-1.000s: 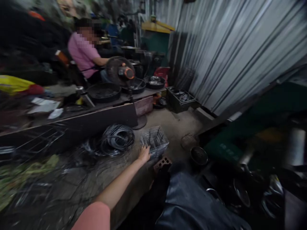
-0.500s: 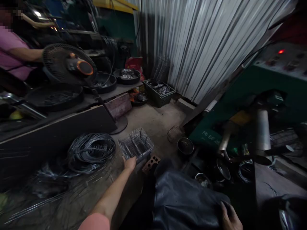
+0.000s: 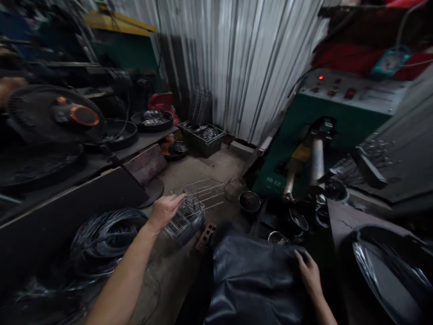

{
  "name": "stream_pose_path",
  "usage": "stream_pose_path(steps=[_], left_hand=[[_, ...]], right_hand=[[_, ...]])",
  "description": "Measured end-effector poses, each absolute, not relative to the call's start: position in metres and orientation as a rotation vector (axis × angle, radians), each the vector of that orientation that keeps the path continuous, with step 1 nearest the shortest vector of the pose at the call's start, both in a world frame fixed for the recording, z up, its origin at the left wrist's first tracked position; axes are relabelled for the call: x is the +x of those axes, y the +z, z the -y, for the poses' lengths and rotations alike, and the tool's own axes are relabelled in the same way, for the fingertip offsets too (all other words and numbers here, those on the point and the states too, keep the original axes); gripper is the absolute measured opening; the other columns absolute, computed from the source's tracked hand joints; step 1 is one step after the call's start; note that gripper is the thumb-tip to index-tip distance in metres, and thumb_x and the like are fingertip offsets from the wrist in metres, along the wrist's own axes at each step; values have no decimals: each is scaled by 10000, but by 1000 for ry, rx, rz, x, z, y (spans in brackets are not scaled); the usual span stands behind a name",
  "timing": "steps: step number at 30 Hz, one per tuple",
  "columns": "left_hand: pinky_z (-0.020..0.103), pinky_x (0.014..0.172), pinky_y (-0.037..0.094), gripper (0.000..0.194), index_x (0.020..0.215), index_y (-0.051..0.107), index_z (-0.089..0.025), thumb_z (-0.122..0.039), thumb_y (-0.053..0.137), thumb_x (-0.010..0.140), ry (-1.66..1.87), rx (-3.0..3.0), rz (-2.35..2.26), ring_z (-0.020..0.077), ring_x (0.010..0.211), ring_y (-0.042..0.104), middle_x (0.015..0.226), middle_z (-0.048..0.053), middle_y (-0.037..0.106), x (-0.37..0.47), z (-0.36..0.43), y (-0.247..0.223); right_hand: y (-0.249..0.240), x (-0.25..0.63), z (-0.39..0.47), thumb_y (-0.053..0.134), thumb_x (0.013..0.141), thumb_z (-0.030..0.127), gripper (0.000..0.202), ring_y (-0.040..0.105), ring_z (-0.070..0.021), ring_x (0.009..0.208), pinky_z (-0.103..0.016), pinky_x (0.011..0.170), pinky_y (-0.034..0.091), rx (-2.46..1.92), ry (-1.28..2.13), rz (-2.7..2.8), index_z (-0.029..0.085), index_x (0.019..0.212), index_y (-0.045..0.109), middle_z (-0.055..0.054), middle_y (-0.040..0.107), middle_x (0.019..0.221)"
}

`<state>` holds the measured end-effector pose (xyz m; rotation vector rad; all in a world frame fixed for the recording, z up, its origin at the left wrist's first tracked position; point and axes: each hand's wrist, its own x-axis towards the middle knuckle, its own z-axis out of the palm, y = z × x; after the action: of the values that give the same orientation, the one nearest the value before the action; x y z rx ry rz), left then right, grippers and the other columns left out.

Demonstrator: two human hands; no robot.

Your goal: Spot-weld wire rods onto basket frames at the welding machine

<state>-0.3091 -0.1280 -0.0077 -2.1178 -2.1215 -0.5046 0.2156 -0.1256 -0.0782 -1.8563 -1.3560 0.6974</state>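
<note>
My left hand (image 3: 165, 211) is closed on a wire rack (image 3: 211, 192) whose long thin prongs stretch out to the right. Just below and beside the hand, a stack of wire baskets (image 3: 186, 223) stands low over the floor. Across my lap lies a dark, creased leather-like apron (image 3: 253, 275). My right hand (image 3: 309, 273) rests at the apron's right edge with its fingers loosely apart, and I see nothing held in it. Its fingertips are dark and partly hard to make out.
Wire coils (image 3: 104, 239) lie at left, below a fan (image 3: 57, 113). A perforated brick (image 3: 205, 237) is near the baskets. At right stand a green machine (image 3: 352, 119) with metal rods and a large black basin (image 3: 345, 257). A crate (image 3: 206, 144) sits by the corrugated wall; a person's hand shows far left.
The view has turned right. My left hand has lifted from the basket edge, and the pronged wire rack now shows in it. My right hand is still beside the apron's edge.
</note>
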Motion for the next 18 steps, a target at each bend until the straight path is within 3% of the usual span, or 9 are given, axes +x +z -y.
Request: stream_pose_path(steps=[6, 10, 14, 16, 18], left_hand=[[279, 626, 405, 295, 1089, 615, -200, -170, 413, 876, -547, -2523, 1163, 161, 646, 532, 693, 38, 591, -209, 119, 67], [334, 800, 439, 310, 1040, 623, -204, -78, 403, 861, -680, -2631, 757, 142, 637, 521, 654, 10, 563, -153, 110, 93], [505, 1009, 305, 245, 1085, 593, -223, -209, 523, 851, -1080, -2580, 794, 192, 875, 574, 917, 56, 632, -118, 111, 95], [497, 1017, 307, 282, 1093, 579, -208, -244, 587, 813, -1420, -2503, 984, 221, 984, 555, 1017, 84, 613, -104, 118, 85], [458, 998, 342, 298, 1047, 581, -182, -288, 636, 774, -1825, -2364, 1311, 233, 1015, 540, 977, 82, 605, -91, 128, 72]], right_hand=[[41, 161, 124, 563, 746, 510, 439, 570, -242, 1005, -372, 900, 429, -1450, 726, 1693, 156, 998, 627, -123, 635, 1045], [97, 152, 145, 549, 806, 482, 380, 560, -206, 996, -328, 890, 418, -1170, 1046, 2126, 169, 1000, 644, -89, 629, 1040], [95, 158, 171, 479, 842, 520, 434, 582, -154, 764, -271, 737, 455, -1191, 1397, 1940, 131, 915, 658, -50, 648, 831], [81, 160, 178, 499, 817, 546, 445, 571, -147, 747, -264, 726, 449, -1277, 1351, 1690, 137, 883, 661, -43, 645, 820], [69, 161, 179, 514, 800, 558, 441, 563, -143, 745, -260, 724, 442, -1309, 1312, 1472, 147, 857, 664, -38, 637, 807]])
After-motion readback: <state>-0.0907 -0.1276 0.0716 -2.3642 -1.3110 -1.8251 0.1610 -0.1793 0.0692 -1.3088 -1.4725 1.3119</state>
